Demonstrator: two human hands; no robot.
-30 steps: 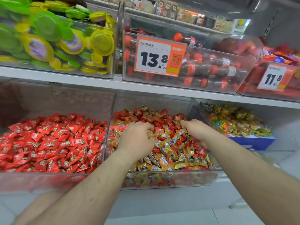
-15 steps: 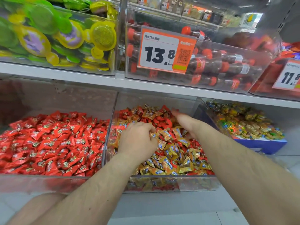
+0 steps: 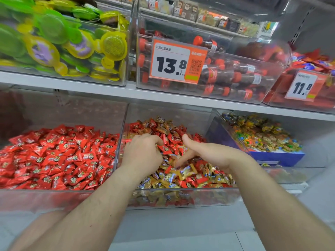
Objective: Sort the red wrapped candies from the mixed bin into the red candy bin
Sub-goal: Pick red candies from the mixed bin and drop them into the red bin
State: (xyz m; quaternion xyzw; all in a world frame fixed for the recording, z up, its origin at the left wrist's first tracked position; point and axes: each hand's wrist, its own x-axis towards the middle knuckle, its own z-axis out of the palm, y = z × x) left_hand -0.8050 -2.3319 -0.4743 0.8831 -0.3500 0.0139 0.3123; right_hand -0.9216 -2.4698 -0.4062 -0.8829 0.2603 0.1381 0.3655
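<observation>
The clear mixed bin point(image 3: 181, 198) in the middle of the lower shelf holds red and gold wrapped candies. The red candy bin point(image 3: 45, 199) stands directly to its left, full of red wrapped candies point(image 3: 59, 156). My left hand point(image 3: 143, 154) is over the left part of the mixed bin, fingers curled, with a red candy point(image 3: 164, 148) pinched at its fingertips. My right hand point(image 3: 204, 153) is beside it with the thumb raised. Its fingers point down into the pile and touch gold and red wrappers. What lies under either palm is hidden.
A blue box of multicoloured candies point(image 3: 279, 157) sits to the right of the mixed bin. The shelf above point(image 3: 108, 91) carries a bin of green and yellow jelly packs point(image 3: 63, 46), a bin of cola-bottle sweets with a 13.8 price tag point(image 3: 177, 60), and a red-packet bin tagged 11.8 point(image 3: 302, 86).
My right hand has drawn back from the far part of the mixed bin to its middle and dipped its fingers into the pile. My left hand stays curled over the left side.
</observation>
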